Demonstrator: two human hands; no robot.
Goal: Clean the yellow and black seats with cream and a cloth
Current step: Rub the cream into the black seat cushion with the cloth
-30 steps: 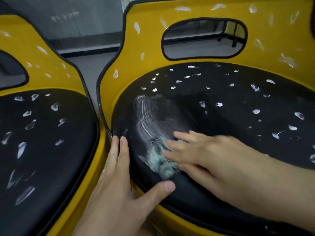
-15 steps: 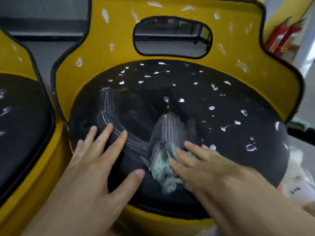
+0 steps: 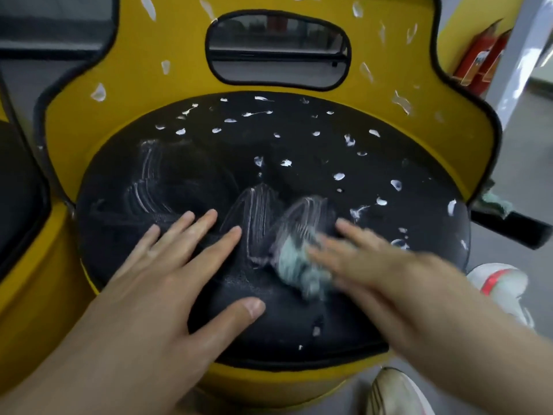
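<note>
Both hands lie on the round black cushion of the yellow moulded seat. The left hand is spread flat, palm down, fingers apart and pointing up towards the backrest, gripping nothing; its thumb reaches out to the right along the cushion's front. The right hand, blurred, presses flat-fingered on a crumpled pale green cloth, fingers pointing up and to the left; whether any finger curls round the cloth cannot be told. The cloth sits just right of the cushion's centre, towards the front, a bunched lump whose long axis runs roughly from upper left to lower right.

Thin white streaks of smeared cream fan upward from the cloth in narrow peaks, and a wider curved smear marks the cushion's left part. White cream dabs, small and teardrop-shaped, dot the rear and right of the matte, fine-grained cushion and the glossy yellow backrest. The backrest has an oval handle cut-out edged in black trim. A second yellow and black seat shows at the left edge. Two pale shoes show at lower right.
</note>
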